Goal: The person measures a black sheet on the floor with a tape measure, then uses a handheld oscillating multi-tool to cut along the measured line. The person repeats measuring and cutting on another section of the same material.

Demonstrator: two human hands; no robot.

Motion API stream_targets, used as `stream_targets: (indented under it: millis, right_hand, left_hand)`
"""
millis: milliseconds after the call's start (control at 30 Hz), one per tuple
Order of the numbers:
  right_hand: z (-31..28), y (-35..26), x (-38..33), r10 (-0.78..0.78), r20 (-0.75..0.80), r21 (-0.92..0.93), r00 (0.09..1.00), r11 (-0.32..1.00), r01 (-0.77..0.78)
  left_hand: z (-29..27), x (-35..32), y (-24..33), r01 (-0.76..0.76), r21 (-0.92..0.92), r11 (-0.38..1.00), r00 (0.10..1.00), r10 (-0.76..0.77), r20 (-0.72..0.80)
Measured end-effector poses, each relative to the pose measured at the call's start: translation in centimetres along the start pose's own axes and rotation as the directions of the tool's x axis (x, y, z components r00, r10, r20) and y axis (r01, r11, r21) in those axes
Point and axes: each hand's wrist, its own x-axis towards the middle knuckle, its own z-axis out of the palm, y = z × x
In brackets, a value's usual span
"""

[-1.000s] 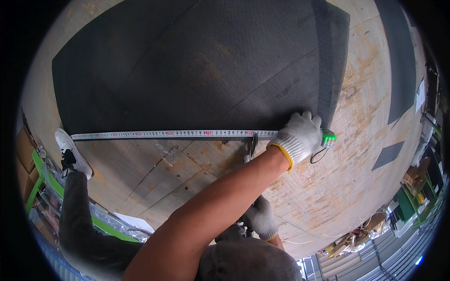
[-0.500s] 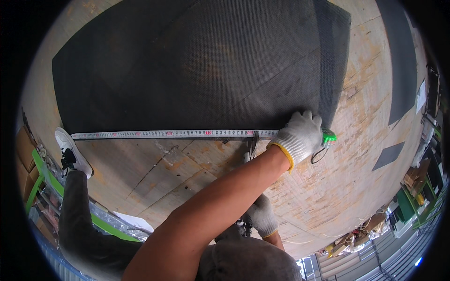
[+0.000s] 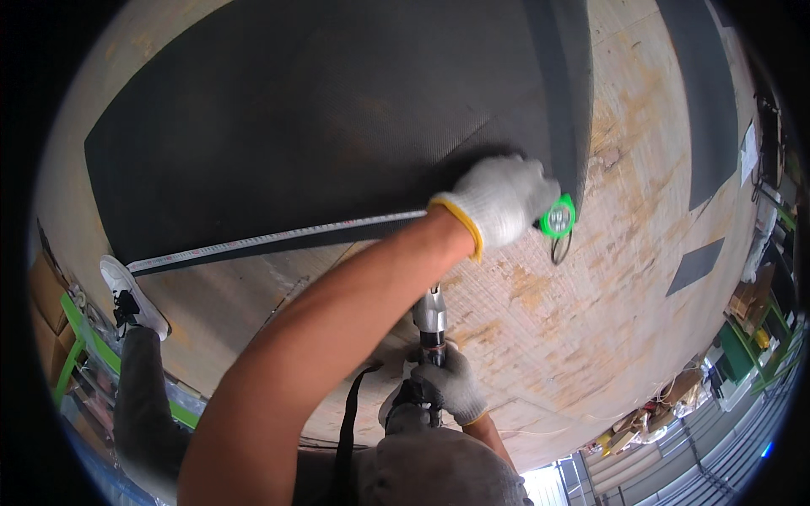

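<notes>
My left hand (image 3: 502,198), in a white knit glove, is shut on a green tape measure case (image 3: 558,218) at the lower right corner of a large dark rubber sheet (image 3: 321,126). The tape blade (image 3: 278,238) runs from the case leftward along the sheet's near edge to its left corner. My right hand (image 3: 447,388), also gloved, grips a silver and black knife-like tool (image 3: 430,325) close to my body, tip pointing toward the sheet. The tool's tip is hidden behind my left forearm.
The sheet lies on a worn plywood floor (image 3: 548,337). My leg and white shoe (image 3: 126,295) stand near the sheet's left corner. A narrow dark strip (image 3: 709,93) and a small dark offcut (image 3: 696,266) lie to the right. Green framing and clutter line the edges.
My left hand with the case has shifted up and left in view, and the tape now runs at a slant. The tool in my right hand has pulled back from the tape.
</notes>
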Motion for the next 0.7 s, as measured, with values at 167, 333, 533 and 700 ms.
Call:
stream_targets:
  millis: [167, 333, 533, 700]
  right_hand:
    - [-0.2, -0.3, 0.3, -0.064, 0.006, -0.080, 0.998, 0.995, 0.064]
    - [-1.1, -2.6, 0.6, -0.008, -0.048, -0.159, 0.999, 0.987, 0.000]
    - [-2.0, -5.0, -0.9, 0.055, -0.123, -0.358, 0.991, 0.929, -0.096]
    - [-1.9, -2.7, -2.1, -0.405, -0.448, -0.724, 0.797, 0.688, -0.057]
  left_hand:
    - [-2.1, 1.0, -3.1, 0.135, -0.137, 0.981, 0.969, -0.160, -0.190]
    - [-2.3, 1.0, -3.5, 0.081, -0.200, 0.977, 0.978, -0.117, -0.172]
    - [-2.6, 1.2, -4.1, 0.053, -0.247, 0.968, 0.983, -0.094, -0.157]
    - [-2.1, 1.0, -4.0, 0.037, -0.264, 0.964, 0.980, -0.087, -0.180]
